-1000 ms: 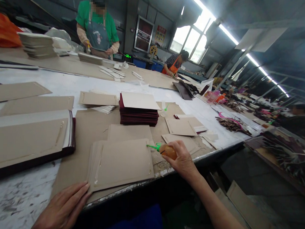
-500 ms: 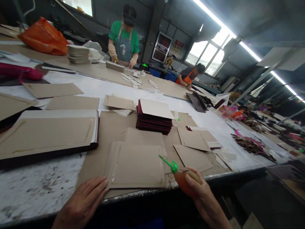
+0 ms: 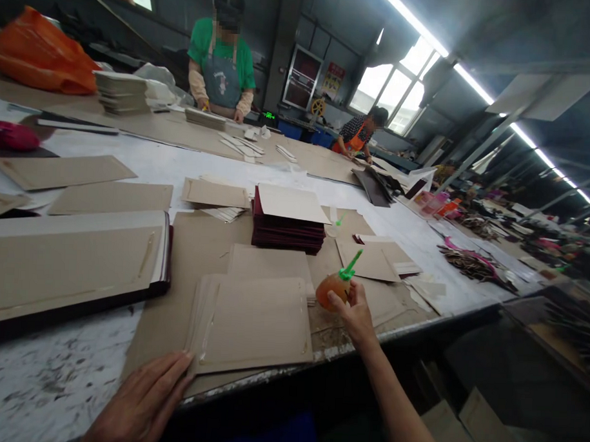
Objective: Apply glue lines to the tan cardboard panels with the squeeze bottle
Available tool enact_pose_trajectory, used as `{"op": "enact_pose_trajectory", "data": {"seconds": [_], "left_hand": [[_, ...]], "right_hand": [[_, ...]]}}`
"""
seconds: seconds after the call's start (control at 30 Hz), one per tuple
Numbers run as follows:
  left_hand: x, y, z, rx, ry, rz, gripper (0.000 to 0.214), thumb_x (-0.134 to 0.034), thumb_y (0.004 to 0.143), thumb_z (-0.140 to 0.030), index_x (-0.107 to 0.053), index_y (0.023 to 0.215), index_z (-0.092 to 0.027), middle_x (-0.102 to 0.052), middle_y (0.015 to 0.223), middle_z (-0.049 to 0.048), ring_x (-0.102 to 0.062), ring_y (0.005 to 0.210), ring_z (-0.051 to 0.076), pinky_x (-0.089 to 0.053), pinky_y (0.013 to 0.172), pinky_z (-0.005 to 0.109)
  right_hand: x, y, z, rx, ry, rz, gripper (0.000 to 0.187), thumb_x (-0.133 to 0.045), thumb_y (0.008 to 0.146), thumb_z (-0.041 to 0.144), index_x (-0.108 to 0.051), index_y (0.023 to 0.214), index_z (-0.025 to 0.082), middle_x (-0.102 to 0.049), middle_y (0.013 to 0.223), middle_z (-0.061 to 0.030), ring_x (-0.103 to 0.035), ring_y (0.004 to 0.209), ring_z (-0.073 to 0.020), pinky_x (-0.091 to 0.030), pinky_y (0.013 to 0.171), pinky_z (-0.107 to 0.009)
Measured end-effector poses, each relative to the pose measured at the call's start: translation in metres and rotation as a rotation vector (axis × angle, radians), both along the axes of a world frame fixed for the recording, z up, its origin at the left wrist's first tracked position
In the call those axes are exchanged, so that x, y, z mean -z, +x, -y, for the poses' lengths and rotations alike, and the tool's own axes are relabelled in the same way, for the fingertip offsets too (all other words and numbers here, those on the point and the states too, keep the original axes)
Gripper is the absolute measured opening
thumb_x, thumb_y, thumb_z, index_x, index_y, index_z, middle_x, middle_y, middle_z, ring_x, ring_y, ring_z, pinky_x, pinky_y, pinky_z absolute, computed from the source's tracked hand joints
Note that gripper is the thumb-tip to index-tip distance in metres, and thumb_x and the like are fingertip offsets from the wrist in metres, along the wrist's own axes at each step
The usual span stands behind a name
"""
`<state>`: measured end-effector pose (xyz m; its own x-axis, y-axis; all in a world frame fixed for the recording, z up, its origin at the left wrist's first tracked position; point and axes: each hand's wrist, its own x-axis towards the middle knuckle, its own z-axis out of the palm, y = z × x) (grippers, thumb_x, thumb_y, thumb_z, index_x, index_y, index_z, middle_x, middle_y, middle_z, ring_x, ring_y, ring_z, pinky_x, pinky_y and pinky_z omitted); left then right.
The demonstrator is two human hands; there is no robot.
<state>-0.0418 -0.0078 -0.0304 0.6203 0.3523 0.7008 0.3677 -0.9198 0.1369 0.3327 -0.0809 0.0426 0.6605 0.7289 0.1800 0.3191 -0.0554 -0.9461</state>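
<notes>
My right hand (image 3: 354, 308) grips an orange glue bottle (image 3: 330, 290) with a green nozzle, which points up and away. It is held just right of a fanned stack of beige cardboard sheets (image 3: 257, 319) at the table's front edge. Shiny glue lines run along the sides of the top sheet. My left hand (image 3: 148, 390) lies flat with fingers stretched out, fingertips touching the stack's lower left corner. Behind the stack another cardboard sheet (image 3: 269, 262) lies flat, and beyond it stands a pile of dark red folded pieces (image 3: 287, 237) topped by a pale board (image 3: 293, 203).
On the left, a thick pile of larger glued boards (image 3: 71, 265) sits near the edge. More cardboard pieces (image 3: 371, 259) lie at right. Across the table work a person in green (image 3: 223, 64) and one in an orange apron (image 3: 358, 138). An orange bag (image 3: 39, 54) rests at far left.
The glue bottle has risen away from the top sheet's right side, and its nozzle has swung from pointing left to pointing up. My left hand stays at the stack's corner; the view has shifted slightly.
</notes>
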Motion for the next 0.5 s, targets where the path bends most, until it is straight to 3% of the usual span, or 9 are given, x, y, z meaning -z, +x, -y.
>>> {"op": "enact_pose_trajectory", "data": {"seconds": [0.13, 0.3, 0.4, 0.5], "left_hand": [[-0.018, 0.005, 0.000, -0.012, -0.006, -0.009, 0.035, -0.038, 0.098, -0.025, -0.052, 0.130, -0.020, -0.065, 0.112, 0.0047, -0.061, 0.103, 0.015, -0.043, 0.101, 0.025], [-0.027, 0.008, 0.002, -0.006, -0.050, -0.008, 0.034, -0.043, 0.096, -0.025, -0.052, 0.129, -0.021, -0.065, 0.111, 0.0058, -0.062, 0.100, 0.018, -0.049, 0.092, 0.030], [-0.027, 0.010, 0.005, -0.015, -0.069, 0.019, 0.035, -0.043, 0.096, -0.024, -0.050, 0.130, -0.021, -0.064, 0.110, 0.0058, -0.062, 0.099, 0.019, -0.049, 0.092, 0.032], [-0.027, 0.012, 0.006, -0.021, -0.075, 0.039, 0.035, -0.044, 0.096, -0.023, -0.050, 0.130, -0.019, -0.064, 0.109, 0.0070, -0.062, 0.099, 0.019, -0.048, 0.092, 0.034]], "right_hand": [[0.025, 0.009, -0.010, 0.089, -0.063, 0.126, 0.059, -0.067, 0.070, 0.051, -0.050, 0.118, 0.021, -0.062, 0.113, -0.0096, -0.058, 0.107, -0.0271, -0.042, 0.097, -0.043], [0.027, 0.005, 0.014, 0.114, -0.193, 0.279, 0.059, -0.063, 0.075, 0.047, -0.052, 0.123, 0.016, -0.064, 0.112, -0.0128, -0.060, 0.104, -0.0292, -0.044, 0.094, -0.045], [0.022, -0.018, 0.044, 0.136, -0.250, 0.399, 0.049, -0.057, 0.080, 0.041, -0.055, 0.120, 0.012, -0.064, 0.109, -0.0176, -0.057, 0.105, -0.0328, -0.042, 0.094, -0.052], [0.020, -0.054, 0.071, 0.043, -0.285, 0.499, 0.030, -0.047, 0.088, 0.032, -0.063, 0.108, 0.017, -0.067, 0.100, -0.0139, -0.060, 0.098, -0.0293, -0.045, 0.091, -0.049]]}}
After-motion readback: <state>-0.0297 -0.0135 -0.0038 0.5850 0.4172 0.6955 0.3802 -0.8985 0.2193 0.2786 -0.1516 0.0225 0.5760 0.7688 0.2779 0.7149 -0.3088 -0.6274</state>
